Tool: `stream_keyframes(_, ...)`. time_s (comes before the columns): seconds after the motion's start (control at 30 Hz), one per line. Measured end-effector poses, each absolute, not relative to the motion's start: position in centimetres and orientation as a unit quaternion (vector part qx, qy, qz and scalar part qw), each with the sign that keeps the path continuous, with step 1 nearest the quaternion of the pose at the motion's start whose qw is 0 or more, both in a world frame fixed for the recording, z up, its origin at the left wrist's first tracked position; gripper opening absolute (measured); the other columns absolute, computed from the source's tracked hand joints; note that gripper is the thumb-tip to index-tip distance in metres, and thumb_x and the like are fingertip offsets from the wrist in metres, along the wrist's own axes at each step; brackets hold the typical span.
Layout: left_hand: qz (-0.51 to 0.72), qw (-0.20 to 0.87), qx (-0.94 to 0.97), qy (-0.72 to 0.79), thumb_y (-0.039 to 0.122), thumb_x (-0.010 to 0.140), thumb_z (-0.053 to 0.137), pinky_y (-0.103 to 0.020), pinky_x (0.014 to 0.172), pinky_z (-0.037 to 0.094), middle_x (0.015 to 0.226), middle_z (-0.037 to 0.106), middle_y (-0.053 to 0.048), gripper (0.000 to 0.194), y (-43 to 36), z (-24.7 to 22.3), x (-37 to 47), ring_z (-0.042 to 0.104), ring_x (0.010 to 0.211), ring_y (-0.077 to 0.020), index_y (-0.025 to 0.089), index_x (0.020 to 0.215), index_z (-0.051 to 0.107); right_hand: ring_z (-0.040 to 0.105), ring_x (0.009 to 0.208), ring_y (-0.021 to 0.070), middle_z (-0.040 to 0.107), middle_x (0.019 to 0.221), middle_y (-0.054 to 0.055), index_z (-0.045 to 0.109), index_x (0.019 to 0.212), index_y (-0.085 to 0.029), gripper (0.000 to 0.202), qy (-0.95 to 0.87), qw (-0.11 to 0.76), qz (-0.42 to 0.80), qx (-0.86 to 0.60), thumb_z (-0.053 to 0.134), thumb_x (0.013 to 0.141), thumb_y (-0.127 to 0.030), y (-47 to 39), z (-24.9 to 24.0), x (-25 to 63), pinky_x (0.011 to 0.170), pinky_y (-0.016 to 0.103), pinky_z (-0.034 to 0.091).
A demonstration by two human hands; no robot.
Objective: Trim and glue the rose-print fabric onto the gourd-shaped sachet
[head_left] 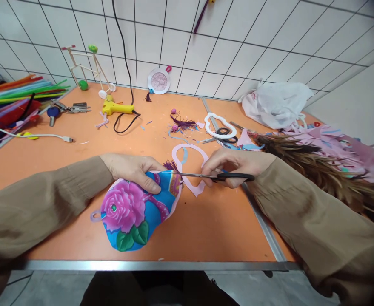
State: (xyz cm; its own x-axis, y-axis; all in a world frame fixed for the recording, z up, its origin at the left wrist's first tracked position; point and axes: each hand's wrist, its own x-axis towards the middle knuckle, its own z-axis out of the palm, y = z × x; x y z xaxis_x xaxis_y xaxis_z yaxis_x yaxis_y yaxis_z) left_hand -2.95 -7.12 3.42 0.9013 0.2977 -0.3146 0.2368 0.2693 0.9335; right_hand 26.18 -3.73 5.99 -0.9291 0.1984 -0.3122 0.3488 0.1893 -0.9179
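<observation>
Rose-printed blue fabric [142,212], pinched by the left hand [135,169] over the orange table [215,231], could get nicked, or the purple tassel [170,165] clipped, if the scissors [238,176] gripped in the right hand's [234,163] fingers slip.

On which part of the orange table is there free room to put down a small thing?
The widest mostly bare patch of the table lies in front, between the flowered piece and the metal strip. Another lies between the glue gun and the left hand. The right side is crowded with feathers, pink scraps and a white bag.
</observation>
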Motion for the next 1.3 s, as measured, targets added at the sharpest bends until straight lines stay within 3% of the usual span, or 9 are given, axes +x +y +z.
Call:
stream_keyframes(0.27, 0.012, 0.767, 0.605, 0.214, 0.031, 0.077, 0.079, -0.021, 0.063, 0.056, 0.075, 0.075, -0.001, 0.020, -7.1, 3.6, -2.8, 0.068, 0.065, -0.0140, 0.018, 0.092, 0.075, 0.038, 0.052, 0.0055, 0.048, 0.062, -0.004, 0.065, 0.087, -0.012, 0.025, 0.773, 0.073, -0.597, 0.201, 0.071, 0.076, -0.034, -3.8, 6.5, 26.4, 0.046, 0.019, 0.030)
stream_keyframes(0.57, 0.008, 0.771, 0.591, 0.236, 0.035, 0.075, 0.080, -0.022, 0.058, 0.055, 0.071, 0.074, -0.001, 0.023, -7.0, 3.4, -2.9, 0.065, 0.057, -0.0134, 0.017, 0.087, 0.073, 0.048, 0.051, 0.0075, 0.054, 0.063, -0.002, 0.064, 0.086, -0.011, 0.033, 0.783, 0.074, -0.583, 0.205, 0.072, 0.073, -0.040, -3.5, 6.6, 26.6, 0.047, 0.020, 0.037)
stream_keyframes(0.77, -0.010, 0.757, 0.611, 0.233, 0.035, 0.074, 0.081, -0.023, 0.062, 0.055, 0.077, 0.074, -0.003, 0.027, -6.7, 3.5, -2.6, 0.067, 0.064, -0.0151, 0.016, 0.092, 0.075, 0.052, 0.050, 0.0085, 0.058, 0.062, 0.000, 0.063, 0.087, -0.009, 0.041, 0.758, 0.093, -0.619, 0.181, 0.073, 0.073, -0.047, -3.5, 6.5, 26.4, 0.045, 0.019, 0.038)
stream_keyframes(0.93, -0.025, 0.744, 0.625, 0.236, 0.034, 0.072, 0.082, -0.023, 0.063, 0.055, 0.081, 0.075, -0.002, 0.032, -6.6, 3.8, -2.4, 0.067, 0.066, -0.0157, 0.018, 0.099, 0.075, 0.052, 0.051, 0.0085, 0.058, 0.063, -0.001, 0.064, 0.086, -0.011, 0.030, 0.749, 0.084, -0.627, 0.195, 0.072, 0.071, -0.036, -3.7, 6.1, 26.0, 0.045, 0.019, 0.040)
stream_keyframes(1.13, -0.025, 0.729, 0.643, 0.233, 0.033, 0.077, 0.077, -0.024, 0.063, 0.055, 0.076, 0.074, -0.001, 0.020, -6.5, 3.7, -2.3, 0.066, 0.064, -0.0155, 0.018, 0.091, 0.074, 0.054, 0.049, 0.0084, 0.061, 0.064, -0.001, 0.065, 0.090, -0.010, 0.026, 0.748, 0.095, -0.628, 0.190, 0.067, 0.069, -0.026, -3.6, 5.8, 25.6, 0.045, 0.018, 0.042)
stream_keyframes(1.3, -0.028, 0.726, 0.649, 0.226, 0.033, 0.077, 0.077, -0.025, 0.069, 0.056, 0.086, 0.075, -0.003, 0.026, -6.4, 3.6, -2.3, 0.068, 0.073, -0.0172, 0.019, 0.099, 0.074, 0.053, 0.048, 0.0075, 0.062, 0.067, 0.000, 0.067, 0.089, -0.010, 0.029, 0.753, 0.076, -0.624, 0.193, 0.070, 0.071, -0.032, -3.8, 5.7, 25.4, 0.043, 0.018, 0.039)
